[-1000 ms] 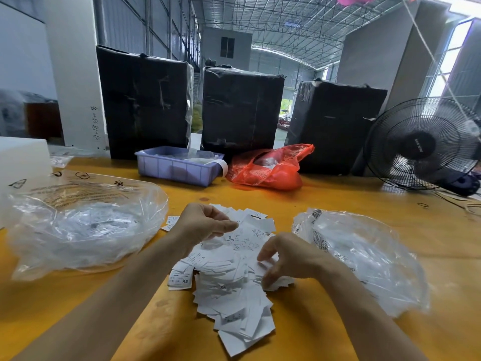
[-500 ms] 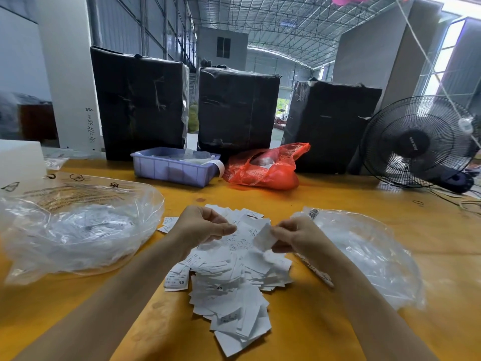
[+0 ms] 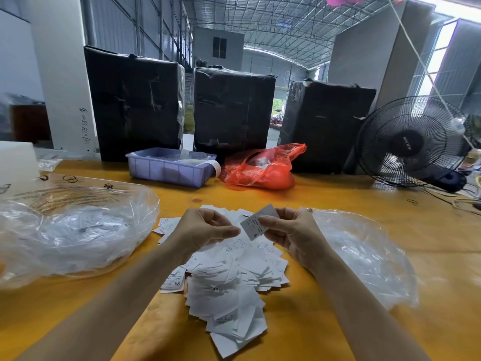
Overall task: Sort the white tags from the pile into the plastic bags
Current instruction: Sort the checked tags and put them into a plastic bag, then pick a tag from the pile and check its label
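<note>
Setting: warehouse hall under a steel-truss roof; you work at a yellow table (image 3: pixel 325 321) that fills the lower frame.
Pile: white tags (image 3: pixel 229 285) lie heaped at lower centre of the frame, between your forearms.
Left bag (image 3: pixel 75 230): clear plastic, at centre left, with tags already inside.
Right bag (image 3: pixel 364 254): clear plastic, at centre right, just beside your right wrist, also holding tags.
Right hand (image 3: pixel 289 230): pinches one tag (image 3: pixel 256 221) by its right edge, lifted above the pile and tilted toward you.
Left hand (image 3: pixel 205 227): fingers curled, thumb tip toward the held tag; you appear to hold nothing in it, though the palm side is hidden.
Step in hand: reading the size on the held tag before dropping it.
Advice: keep the printed face turned to you, confirm the letter first, then release well inside the bag mouth so the tag does not slide back onto the table. Lift single tags only; they overlap and may cling in pairs.
Legible, held tag: "S" near its lower edge; finer print above is too small to read.
Legible, pile: "XS" on two tags at lower centre.
Legible, elsewhere: handwritten digits on the white pillar (image 3: pixel 62 82) at upper left, not clear enough to quote; lettering on the fan (image 3: pixel 411 142) hub at centre right, blurred.
</note>
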Motion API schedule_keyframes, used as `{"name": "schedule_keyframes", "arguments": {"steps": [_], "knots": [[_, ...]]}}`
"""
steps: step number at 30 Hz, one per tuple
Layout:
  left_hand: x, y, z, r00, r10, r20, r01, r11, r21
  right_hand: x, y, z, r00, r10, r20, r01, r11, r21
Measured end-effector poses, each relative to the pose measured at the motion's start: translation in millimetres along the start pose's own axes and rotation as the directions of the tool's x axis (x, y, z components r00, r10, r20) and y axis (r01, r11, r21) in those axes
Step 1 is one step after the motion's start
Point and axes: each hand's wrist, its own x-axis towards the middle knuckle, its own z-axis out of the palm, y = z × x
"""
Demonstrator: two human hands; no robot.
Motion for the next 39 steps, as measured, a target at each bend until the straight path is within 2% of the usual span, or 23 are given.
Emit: {"name": "schedule_keyframes", "arguments": {"steps": [7, 15, 24, 30, 35, 39], "knots": [[-2.7, 1.2, 5.7, 0.999, -0.035, 0.04, 0.036, 0.999, -0.02, -2.0, -0.4, 13.5, 0.984, -0.17, -0.058, 0.173, 0.984, 0.052], [-2.9, 3.3, 5.5, 0.992, -0.11, 0.067, 0.115, 0.99, -0.081, -4.3, 2.7, 17.2, 0.957, -0.288, -0.042, 0.282, 0.952, -0.121], [-3.7, 2.9, 4.8, 0.984, -0.129, 0.123, 0.148, 0.977, -0.153, -6.4, 2.3, 19.6, 0.949, -0.316, -0.016, 0.314, 0.946, -0.085], [-4.1, 3.3, 5.0, 0.983, -0.139, 0.123, 0.156, 0.977, -0.143, -6.6, 4.3, 21.1, 0.938, -0.347, -0.014, 0.341, 0.927, -0.157], [-3.7, 4.1, 4.1, 0.982, -0.154, 0.111, 0.169, 0.974, -0.148, -7.2, 1.1, 19.6, 0.931, -0.363, -0.027, 0.359, 0.928, -0.103], [-4.4, 4.6, 4.4, 0.982, -0.152, 0.113, 0.168, 0.973, -0.156, -8.0, 2.2, 20.4, 0.93, -0.368, 0.003, 0.362, 0.912, -0.194]]}}
